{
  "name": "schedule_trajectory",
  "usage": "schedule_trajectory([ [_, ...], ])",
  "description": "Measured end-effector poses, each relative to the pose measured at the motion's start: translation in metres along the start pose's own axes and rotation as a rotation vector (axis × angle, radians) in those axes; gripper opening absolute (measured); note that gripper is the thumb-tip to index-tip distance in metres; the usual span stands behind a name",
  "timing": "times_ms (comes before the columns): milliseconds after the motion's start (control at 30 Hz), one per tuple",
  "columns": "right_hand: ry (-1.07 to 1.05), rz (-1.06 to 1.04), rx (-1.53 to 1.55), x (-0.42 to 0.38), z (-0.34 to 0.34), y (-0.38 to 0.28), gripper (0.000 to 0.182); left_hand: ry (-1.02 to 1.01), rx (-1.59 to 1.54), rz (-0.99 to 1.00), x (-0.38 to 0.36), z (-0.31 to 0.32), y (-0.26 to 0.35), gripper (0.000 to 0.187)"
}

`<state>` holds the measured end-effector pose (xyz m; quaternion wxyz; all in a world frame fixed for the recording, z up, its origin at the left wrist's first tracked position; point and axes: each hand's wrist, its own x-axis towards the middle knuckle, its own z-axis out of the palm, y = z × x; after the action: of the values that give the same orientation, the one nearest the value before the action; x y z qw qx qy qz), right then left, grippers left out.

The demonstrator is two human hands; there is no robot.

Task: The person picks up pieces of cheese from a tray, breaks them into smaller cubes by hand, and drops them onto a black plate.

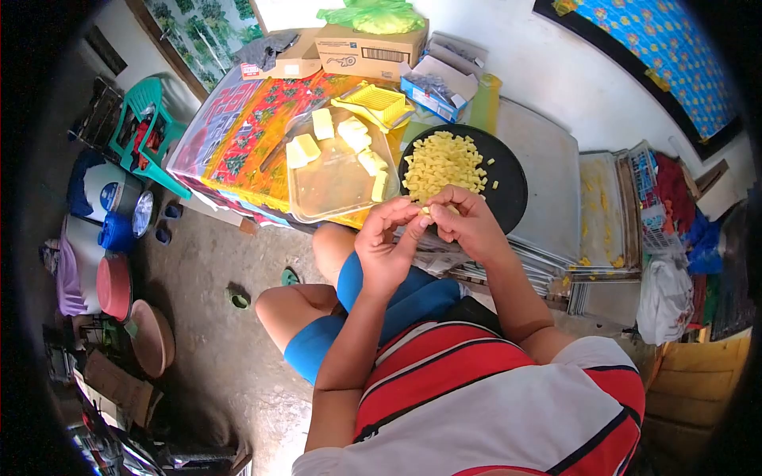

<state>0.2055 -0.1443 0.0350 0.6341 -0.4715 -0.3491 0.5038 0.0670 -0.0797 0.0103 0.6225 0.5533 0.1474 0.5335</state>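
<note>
My left hand [387, 244] and my right hand [470, 225] meet in front of me, with fingertips pinched together. Between them is a small pale yellow piece [426, 211], mostly hidden by the fingers; both hands appear to touch it. Just beyond, a heap of small yellow pieces [444, 165] covers part of a round black tray [512, 190], a few lying loose at its right side. Left of that, a clear plastic tray [325, 190] carries several larger pale yellow blocks [302, 151].
A knife [275, 152] lies by the clear tray on a patterned tablecloth [230, 163]. Behind are a yellow basket [381, 101], a cardboard box [369, 52] and a blue-and-white box [435, 86]. Stacked flat panels [540, 151] stand at right, a green chair [151, 119] at far left.
</note>
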Motion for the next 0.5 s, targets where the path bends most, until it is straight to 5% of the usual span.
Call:
schedule_trajectory([
  [333,0.018,-0.103,-0.282,-0.001,0.017,-0.006,0.026,-0.014,-0.534,-0.402,0.012,-0.016,-0.003,0.027],
  [500,-0.037,-0.150,-0.439,-0.006,0.015,-0.013,0.032,-0.039,-0.562,-0.477,0.012,-0.020,0.000,0.028],
])
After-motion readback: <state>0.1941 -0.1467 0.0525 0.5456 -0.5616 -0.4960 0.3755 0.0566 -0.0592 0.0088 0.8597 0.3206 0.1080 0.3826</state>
